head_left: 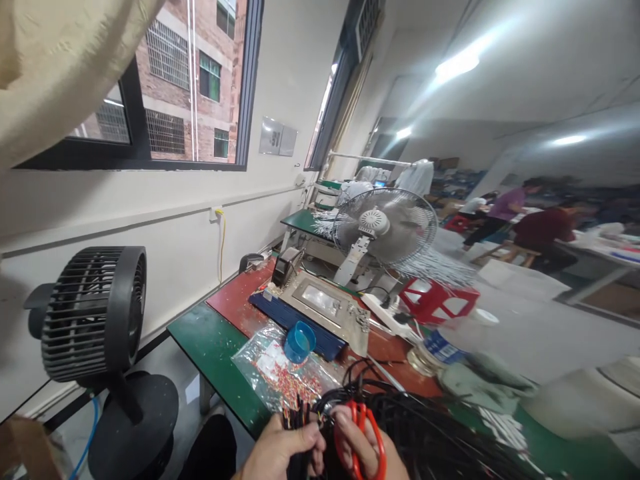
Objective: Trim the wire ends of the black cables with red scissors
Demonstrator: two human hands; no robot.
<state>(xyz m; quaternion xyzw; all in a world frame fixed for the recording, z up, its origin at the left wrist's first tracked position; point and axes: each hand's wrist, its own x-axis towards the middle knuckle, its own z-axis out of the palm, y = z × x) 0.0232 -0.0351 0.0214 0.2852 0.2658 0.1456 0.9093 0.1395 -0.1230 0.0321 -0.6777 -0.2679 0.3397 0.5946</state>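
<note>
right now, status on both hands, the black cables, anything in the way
Left fingers gripping a black cable bundle. Right fingers holding red-handled scissors. Loose black cables heaped close on the right, crowding that side.

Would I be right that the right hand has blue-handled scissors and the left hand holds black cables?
Not quite: the head view shows the right hand with red-handled scissors, not blue; the left hand does hold black cables.

Smooth plastic scissor handles [382, 448], glossy cables [417, 427], shiny plastic bag [253, 363], translucent plastic cup [300, 341], matt cloth [483, 385]
</note>
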